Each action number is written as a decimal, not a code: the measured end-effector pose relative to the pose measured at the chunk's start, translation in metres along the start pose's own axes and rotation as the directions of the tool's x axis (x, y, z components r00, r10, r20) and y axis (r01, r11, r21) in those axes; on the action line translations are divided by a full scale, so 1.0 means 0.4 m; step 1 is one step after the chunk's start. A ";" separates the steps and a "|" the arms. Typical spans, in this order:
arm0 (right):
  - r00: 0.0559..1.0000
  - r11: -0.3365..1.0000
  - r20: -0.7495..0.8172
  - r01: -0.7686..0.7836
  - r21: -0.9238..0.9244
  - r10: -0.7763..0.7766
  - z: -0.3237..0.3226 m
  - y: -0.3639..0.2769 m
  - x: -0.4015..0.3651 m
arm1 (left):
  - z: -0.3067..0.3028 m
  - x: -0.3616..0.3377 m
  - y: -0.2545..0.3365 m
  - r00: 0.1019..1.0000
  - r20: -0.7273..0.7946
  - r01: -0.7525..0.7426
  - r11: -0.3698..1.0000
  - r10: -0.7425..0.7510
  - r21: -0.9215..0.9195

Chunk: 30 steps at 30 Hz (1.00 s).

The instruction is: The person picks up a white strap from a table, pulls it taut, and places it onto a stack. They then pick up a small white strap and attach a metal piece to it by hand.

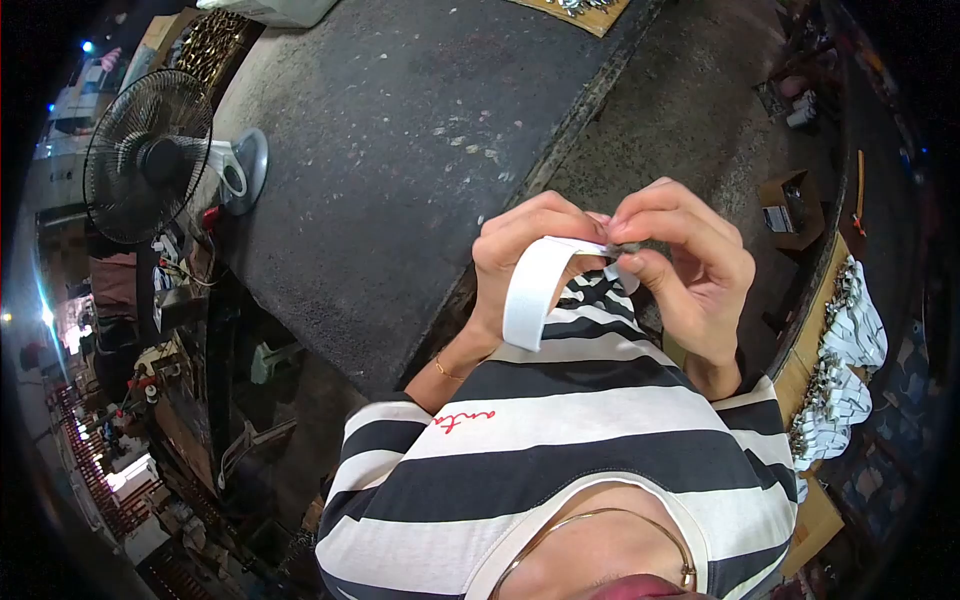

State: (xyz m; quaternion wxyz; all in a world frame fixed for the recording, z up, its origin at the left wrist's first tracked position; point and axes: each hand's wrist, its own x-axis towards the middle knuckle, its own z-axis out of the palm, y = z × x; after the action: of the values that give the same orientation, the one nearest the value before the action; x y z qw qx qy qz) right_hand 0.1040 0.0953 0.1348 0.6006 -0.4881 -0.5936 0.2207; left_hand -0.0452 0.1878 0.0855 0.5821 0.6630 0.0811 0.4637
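A white strap (535,290) curves down from my left hand (525,245), whose fingers are pinched on it. My right hand (690,260) holds a small dark piece (626,248) between thumb and fingers, at the strap's upper end. The fingertips of both hands nearly meet there, in front of my striped shirt. How the strap and the piece join is too small to tell.
A dark work table (370,130) lies ahead, with a black fan (150,160) at its left. Metal parts fill a box (210,50) at the upper left. At the right are an open carton (795,210) and white pieces with metal parts (845,350) on cardboard.
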 end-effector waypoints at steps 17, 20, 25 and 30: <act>0.996 0.989 -0.023 0.080 -0.122 -0.083 -0.172 0.018 0.000 | 0.172 0.075 -0.046 0.991 0.058 0.127 0.987 -0.122 -0.100; 0.996 0.977 -0.015 0.083 -0.196 -0.088 -0.193 0.018 0.001 | 0.198 0.091 -0.038 0.984 0.114 0.142 0.989 -0.136 -0.051; 0.992 0.990 -0.103 0.060 -0.125 -0.073 -0.202 0.042 0.002 | 0.247 0.107 -0.044 0.993 0.049 0.105 0.990 -0.110 0.092; 0.939 0.833 -0.046 -0.278 0.479 0.340 -0.245 0.033 -0.016 | 0.263 0.090 -0.082 0.951 0.023 0.300 0.907 -0.307 -0.297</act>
State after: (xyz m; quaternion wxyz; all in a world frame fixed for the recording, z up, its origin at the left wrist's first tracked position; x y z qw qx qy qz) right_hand 0.1979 0.0637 0.1383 0.6934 -0.4323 -0.3962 0.4187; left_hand 0.0638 0.1480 0.0877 0.7388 0.5419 0.1197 0.3824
